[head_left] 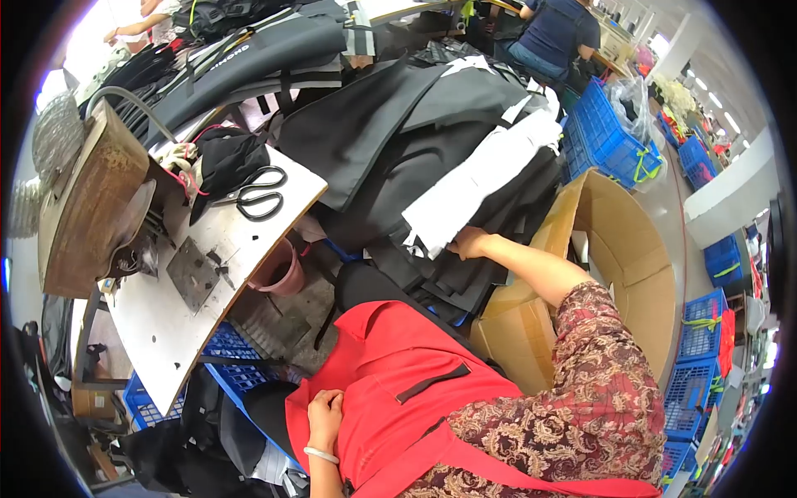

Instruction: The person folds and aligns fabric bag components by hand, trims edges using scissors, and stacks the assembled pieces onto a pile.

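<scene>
Nearest, the left hand (325,412) lies on the red apron (390,365), its fingers curled in toward the palm, a white bracelet (320,455) round the wrist. The right arm reaches forward past the cardboard box (519,328), elbow bent and forearm slanting inward. The right hand (471,243) is at the near end of the white piece (486,178), fingers bent down; whether they grip its edge cannot be told. That piece lies slantwise over a heap of black sheets (390,133), its far end toward the blue crate (602,137).

To the left stands the white bench (158,336), with a pink bucket (286,270) below its right edge. A dark metal plate (193,274) lies on it; farther along, black-handled scissors (259,195) lie near its far right corner, beside black cloth (228,162). Beyond the heap is a person in a dark top (560,35).
</scene>
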The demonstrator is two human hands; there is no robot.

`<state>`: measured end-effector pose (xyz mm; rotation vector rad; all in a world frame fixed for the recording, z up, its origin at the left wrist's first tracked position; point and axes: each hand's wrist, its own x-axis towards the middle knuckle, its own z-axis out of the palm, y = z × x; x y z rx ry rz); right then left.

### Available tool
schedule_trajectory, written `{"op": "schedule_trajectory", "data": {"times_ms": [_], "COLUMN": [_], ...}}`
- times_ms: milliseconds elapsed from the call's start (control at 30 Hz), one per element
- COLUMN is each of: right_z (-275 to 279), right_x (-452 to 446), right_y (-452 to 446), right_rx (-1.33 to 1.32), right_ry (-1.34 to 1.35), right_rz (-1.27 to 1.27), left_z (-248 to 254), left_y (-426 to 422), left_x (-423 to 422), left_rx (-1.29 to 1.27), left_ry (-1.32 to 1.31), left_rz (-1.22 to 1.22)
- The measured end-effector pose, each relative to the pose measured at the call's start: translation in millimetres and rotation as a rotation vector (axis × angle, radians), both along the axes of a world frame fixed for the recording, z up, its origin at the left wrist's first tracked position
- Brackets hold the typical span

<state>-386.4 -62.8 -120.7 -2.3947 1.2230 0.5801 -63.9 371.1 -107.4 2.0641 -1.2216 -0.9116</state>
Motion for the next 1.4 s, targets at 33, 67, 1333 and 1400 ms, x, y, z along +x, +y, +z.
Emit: {"op": "schedule_trajectory", "data": {"times_ms": [33, 67, 1333, 1400], "right_z": [-0.4, -1.0, 62.0, 60.2], "right_x": [-10.0, -19.0, -139.2, -161.1], "right_y": [-6.5, -13.9, -54.2, -51.4], "right_rx": [0.026, 0.167, -0.486, -0.485], "right_ry": [0.017, 0.052, -0.32, -0.316], "right_rz": [0.186, 0.1, -0.534, -0.585], "left_z": [-1.2, -2.4, -3.9, -3.7], "left_y": [-1.9, -3.5, -6.7, -8.9], "left_x": [0.2, -0.6, 0.2, -0.2], "left_rx": [-0.01, -0.018, -0.004, -0.006], "left_ry": [0.0, 0.0, 0.087, 0.077], "left_rz": [-0.001, 0.0, 0.037, 0.028]}}
